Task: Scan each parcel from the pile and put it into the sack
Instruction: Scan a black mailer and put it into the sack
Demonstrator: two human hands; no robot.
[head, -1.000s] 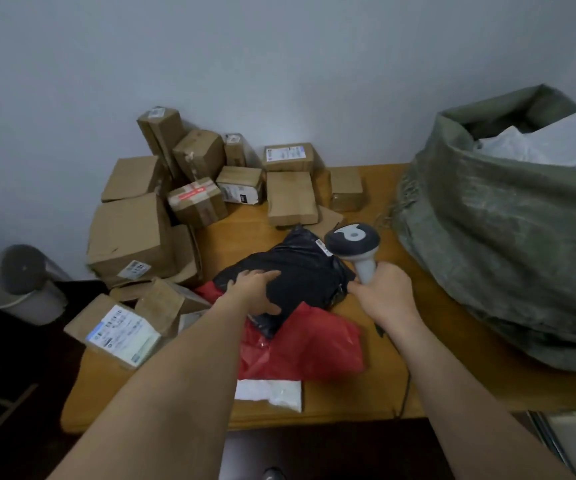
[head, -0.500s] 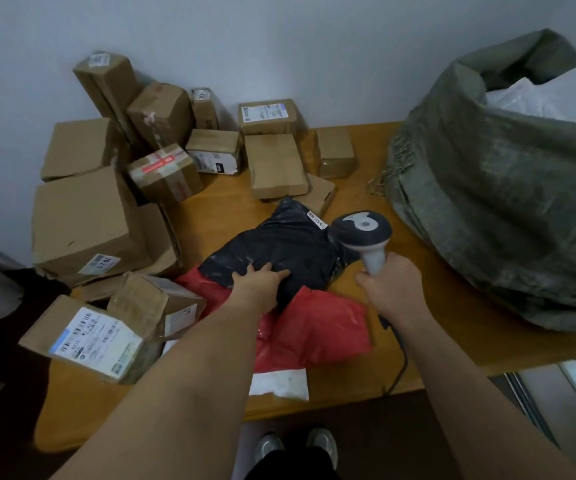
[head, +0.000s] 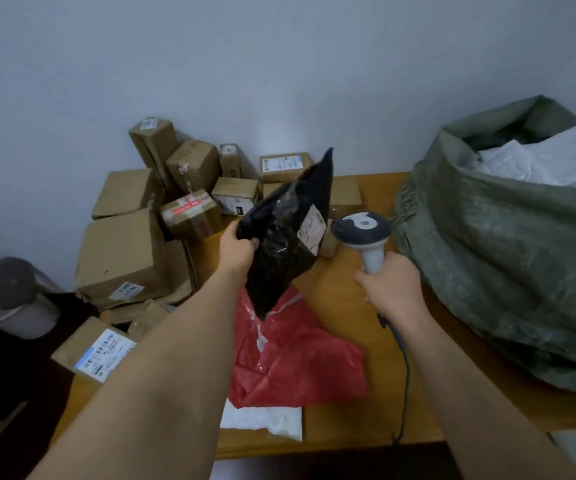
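- Gripping the black parcel (head: 288,237) by its upper left edge, the left hand (head: 236,252) has it up in the air, clear of the tabletop (head: 342,306); the left grip is curled tight round the plastic.
- The bag hangs tilted, one corner pointing up toward the wall, the bottom corner dangling over the red bag (head: 297,362) below.
- Its white label (head: 311,230) faces right, just beside the head of the scanner (head: 362,233).
- And the right hand (head: 392,289) has that scanner by the handle, right grip wrapped fully round it, head up and close to the label, not touching the parcel.
- A dark cable (head: 405,382) trails from under the right hand down toward the near edge of the tabletop.
- Flat on the wood lies the red bag, with a white packet (head: 265,420) poking out beneath its near edge.
- Over on the left and along the back, a pile of cardboard boxes (head: 123,251) stacks against the wall, several with white labels.
- On the right sits the green sack (head: 508,265), mouth open, pale parcels (head: 536,161) showing inside.
- Down on the left, off the tabletop, a grey bin (head: 12,299).
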